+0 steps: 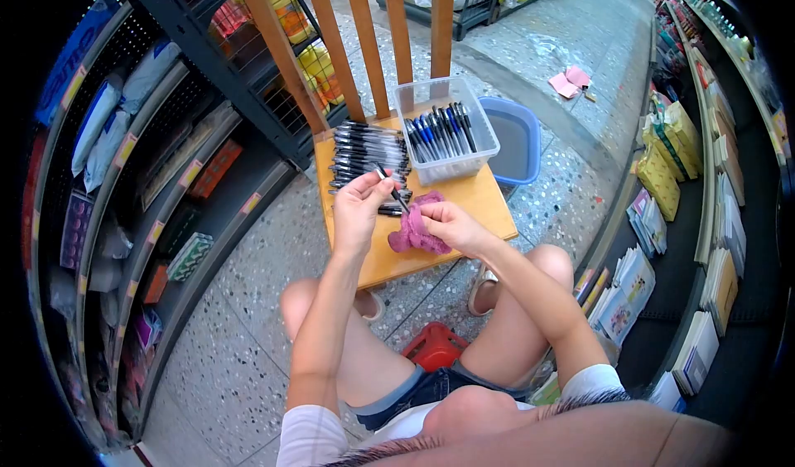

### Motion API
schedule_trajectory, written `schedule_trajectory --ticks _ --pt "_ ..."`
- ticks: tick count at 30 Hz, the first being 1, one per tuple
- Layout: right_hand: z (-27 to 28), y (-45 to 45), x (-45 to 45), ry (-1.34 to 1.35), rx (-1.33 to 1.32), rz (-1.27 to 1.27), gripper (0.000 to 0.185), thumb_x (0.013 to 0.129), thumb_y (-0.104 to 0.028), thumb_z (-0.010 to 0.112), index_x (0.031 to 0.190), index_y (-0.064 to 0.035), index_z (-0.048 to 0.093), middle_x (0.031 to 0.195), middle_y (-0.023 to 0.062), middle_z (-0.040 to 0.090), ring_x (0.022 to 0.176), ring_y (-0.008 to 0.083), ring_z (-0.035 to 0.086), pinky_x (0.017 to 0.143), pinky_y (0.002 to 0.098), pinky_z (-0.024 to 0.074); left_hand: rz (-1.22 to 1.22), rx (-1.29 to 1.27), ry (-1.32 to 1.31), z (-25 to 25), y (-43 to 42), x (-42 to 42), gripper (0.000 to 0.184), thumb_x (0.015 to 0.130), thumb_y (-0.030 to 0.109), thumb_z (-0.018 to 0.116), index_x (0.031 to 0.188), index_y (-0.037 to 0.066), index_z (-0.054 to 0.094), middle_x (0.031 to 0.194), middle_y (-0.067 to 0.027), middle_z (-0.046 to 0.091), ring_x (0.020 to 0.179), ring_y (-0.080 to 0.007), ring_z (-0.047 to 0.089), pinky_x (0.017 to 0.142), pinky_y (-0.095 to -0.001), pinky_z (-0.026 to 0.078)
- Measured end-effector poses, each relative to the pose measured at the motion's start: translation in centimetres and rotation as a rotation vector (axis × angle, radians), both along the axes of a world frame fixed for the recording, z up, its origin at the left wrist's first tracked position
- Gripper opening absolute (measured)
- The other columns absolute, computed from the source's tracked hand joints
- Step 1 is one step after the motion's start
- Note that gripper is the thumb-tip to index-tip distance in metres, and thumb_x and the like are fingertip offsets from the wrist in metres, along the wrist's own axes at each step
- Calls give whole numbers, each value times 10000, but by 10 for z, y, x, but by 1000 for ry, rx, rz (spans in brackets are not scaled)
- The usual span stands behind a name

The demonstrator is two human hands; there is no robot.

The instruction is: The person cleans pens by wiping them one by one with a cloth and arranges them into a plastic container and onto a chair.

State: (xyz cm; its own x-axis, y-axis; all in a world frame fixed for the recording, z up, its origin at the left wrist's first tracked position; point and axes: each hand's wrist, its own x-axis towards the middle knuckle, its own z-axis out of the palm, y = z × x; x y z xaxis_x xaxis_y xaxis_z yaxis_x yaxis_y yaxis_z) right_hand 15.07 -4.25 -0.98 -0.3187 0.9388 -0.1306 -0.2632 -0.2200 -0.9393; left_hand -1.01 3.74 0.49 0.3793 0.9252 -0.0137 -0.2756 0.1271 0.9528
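My left hand (361,204) is closed, pinching a dark pen (397,194) that slants down toward the cloth. My right hand (451,225) is closed on a pink cloth (407,235), which is bunched around the pen's lower end; the tip is hidden. Beneath both hands is a wooden chair seat (491,210). Many black-capped clear pens (364,151) lie stacked side by side on it, just beyond my left hand. A clear plastic box (451,170) stands at the seat's right side, with black and blue pens (440,131) inside.
A blue basin (535,148) with greyish water stands behind the chair's right side. Stocked shelves curve along the left (207,256) and right (662,297). Between my legs is a red plastic seat (435,344). Pink paper (569,81) lies on the speckled floor (240,334).
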Motion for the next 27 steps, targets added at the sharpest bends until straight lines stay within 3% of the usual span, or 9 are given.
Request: schedule_trajectory --ticks 9,12,21,27 --pt "-9 -3 -4 -149 122 -68 186 893 -145 500 834 8 589 683 -43 542 608 34 452 541 233 395 179 -34 27 -2 7 -7 160 807 60 651 937 -24 613 832 -67 645 764 -101 597 744 -216 452" --pt "3 -7 2 -433 188 -69 161 878 -123 506 823 9 580 675 -43 531 603 39 438 535 247 385 197 -40 36 -4 9 -9 161 812 69 649 941 -21 613 836 -65 645 766 -96 597 743 -212 453" --pt "1 -12 9 -170 112 -31 165 897 -111 480 805 1 561 694 -66 498 626 30 421 556 218 378 8 -78 -192 0 10 -9 226 861 105 595 1051 -15 571 918 -77 640 865 -105 586 792 -217 445" --pt "-3 -10 22 -307 46 -42 167 895 -113 488 811 -5 584 686 -73 504 627 18 436 550 206 380 -62 7 -257 -1 8 -7 230 877 112 574 1082 10 556 967 -77 633 928 -122 572 838 -240 434"
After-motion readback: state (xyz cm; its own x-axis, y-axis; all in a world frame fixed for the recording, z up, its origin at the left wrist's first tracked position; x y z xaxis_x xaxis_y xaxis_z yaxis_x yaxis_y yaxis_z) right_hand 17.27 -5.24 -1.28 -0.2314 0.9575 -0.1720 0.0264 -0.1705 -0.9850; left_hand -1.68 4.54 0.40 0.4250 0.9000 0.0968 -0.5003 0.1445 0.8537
